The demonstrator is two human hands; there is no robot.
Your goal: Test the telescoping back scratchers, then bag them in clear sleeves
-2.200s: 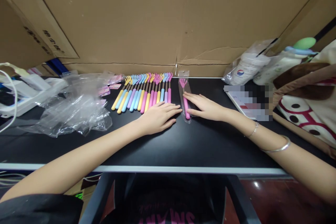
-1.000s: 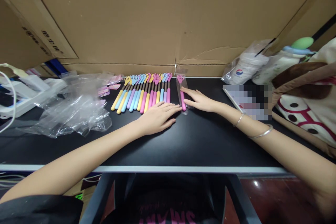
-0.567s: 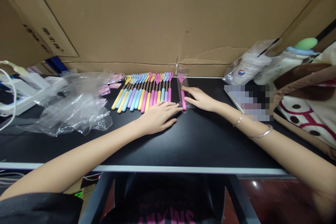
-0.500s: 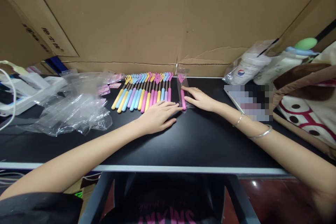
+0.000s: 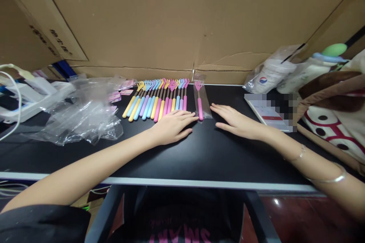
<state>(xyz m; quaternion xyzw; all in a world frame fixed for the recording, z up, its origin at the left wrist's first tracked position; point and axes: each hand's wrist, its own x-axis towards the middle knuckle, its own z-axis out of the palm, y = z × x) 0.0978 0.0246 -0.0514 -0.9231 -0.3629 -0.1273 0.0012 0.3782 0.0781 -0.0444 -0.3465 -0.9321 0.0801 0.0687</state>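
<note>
My left hand (image 5: 173,127) lies flat, fingers stretched to the right, just below a row of back scratchers (image 5: 155,108) with pink, blue, yellow and purple handles. Its fingertips come close to the handle end of a single pink back scratcher (image 5: 200,109), which lies in a clear plastic bag (image 5: 207,106) to the right of the row. Touching or apart, I cannot tell. My right hand (image 5: 235,121) is open on the black table, right of that bag, with its fingers pointing left and nothing in it.
Several clear plastic bags (image 5: 85,117) lie heaped at the left, by pink cards (image 5: 125,84). A white power strip (image 5: 37,100) is at the far left. On the right are a phone-like device (image 5: 268,108), a bagged cup (image 5: 273,74) and a plush bag (image 5: 336,110). Cardboard (image 5: 148,19) stands behind.
My right hand has drawn back to the right, off the bagged pink back scratcher. The left hand stays in nearly the same place.
</note>
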